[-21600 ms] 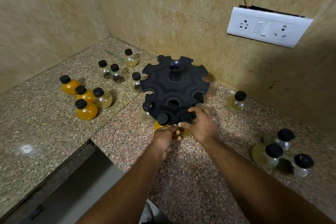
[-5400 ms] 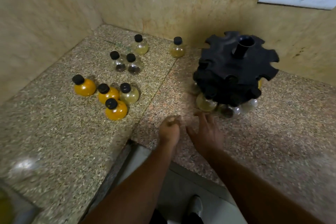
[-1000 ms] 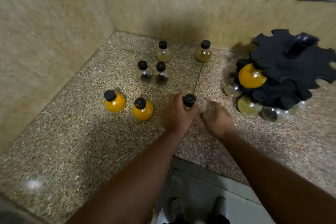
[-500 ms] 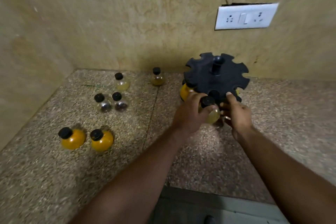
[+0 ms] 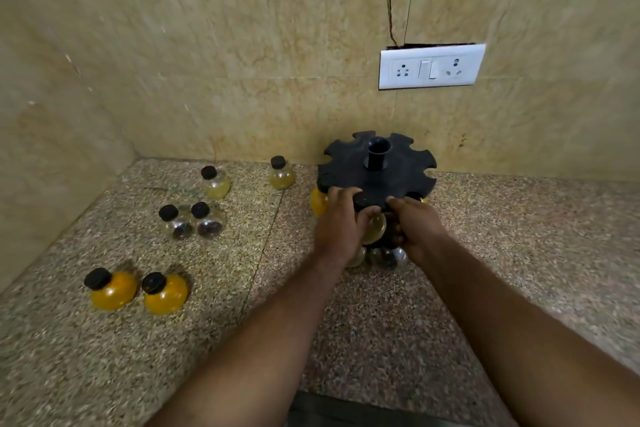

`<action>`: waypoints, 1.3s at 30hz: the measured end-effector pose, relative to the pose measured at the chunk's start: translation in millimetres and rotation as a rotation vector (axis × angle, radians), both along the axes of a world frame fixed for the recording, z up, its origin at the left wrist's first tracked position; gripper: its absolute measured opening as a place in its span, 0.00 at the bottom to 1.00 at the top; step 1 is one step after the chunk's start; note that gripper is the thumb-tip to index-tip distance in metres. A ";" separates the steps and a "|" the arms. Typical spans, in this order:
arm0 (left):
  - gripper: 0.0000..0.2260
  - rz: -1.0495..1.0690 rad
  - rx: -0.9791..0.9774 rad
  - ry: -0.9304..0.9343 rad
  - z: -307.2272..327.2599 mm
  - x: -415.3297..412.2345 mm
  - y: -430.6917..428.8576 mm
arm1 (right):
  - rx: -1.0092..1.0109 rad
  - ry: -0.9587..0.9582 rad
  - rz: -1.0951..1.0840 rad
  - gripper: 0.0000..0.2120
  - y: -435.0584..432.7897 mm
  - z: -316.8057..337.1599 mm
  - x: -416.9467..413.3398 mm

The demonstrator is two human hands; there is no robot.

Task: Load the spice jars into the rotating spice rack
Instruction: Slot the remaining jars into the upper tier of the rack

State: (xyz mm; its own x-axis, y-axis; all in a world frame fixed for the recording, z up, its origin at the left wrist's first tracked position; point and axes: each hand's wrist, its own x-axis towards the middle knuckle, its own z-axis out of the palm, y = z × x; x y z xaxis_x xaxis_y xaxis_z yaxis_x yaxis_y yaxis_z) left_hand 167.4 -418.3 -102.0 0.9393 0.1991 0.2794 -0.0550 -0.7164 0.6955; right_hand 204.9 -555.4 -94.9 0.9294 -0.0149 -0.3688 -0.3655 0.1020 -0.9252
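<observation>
Both hands were at the near side of the black rotating spice rack point(image 5: 377, 180), which stood on the granite counter point(image 5: 519, 236) close to the back wall. My left hand point(image 5: 341, 222) was curled around a pale-yellow spice jar point(image 5: 375, 227), holding it against the rack's upper disc at a near-edge slot; I couldn't tell if the neck was fully seated. My right hand point(image 5: 415, 225) was half closed, fingers resting on the disc's rim just beside that jar, thumb under it. An orange jar point(image 5: 318, 201) already hung on the rack's left side, and clear jars point(image 5: 384, 256) sat on the lower tier. Six jars were loose on the counter: two orange ones point(image 5: 138, 289) towards the near left, two dark-filled ones point(image 5: 195, 222) mid-left, and two pale ones point(image 5: 249, 178) by the back wall. White socket plate point(image 5: 431, 66) on the wall above the rack.
</observation>
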 end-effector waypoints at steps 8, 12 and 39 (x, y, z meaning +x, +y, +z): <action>0.24 0.107 -0.009 -0.005 -7.4 -5.8 4.5 | -0.048 -0.004 0.002 0.09 12.7 -2.1 -11.5; 0.23 0.198 -0.114 -0.015 -10.2 -14.4 23.9 | -0.091 -0.050 0.054 0.14 30.7 -5.0 -24.7; 0.32 1.019 -0.463 0.109 -130.8 -201.6 249.0 | -1.092 -0.282 0.985 0.38 270.9 -128.0 -138.9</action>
State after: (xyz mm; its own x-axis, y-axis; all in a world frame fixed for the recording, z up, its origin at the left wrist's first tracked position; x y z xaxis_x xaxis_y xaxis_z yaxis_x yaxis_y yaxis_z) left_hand -34.3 -169.3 -232.8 0.2936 0.9513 -0.0943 0.4862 -0.0637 0.8715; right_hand 66.0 -284.5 -222.9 0.7670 0.5008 -0.4012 0.3242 -0.8420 -0.4312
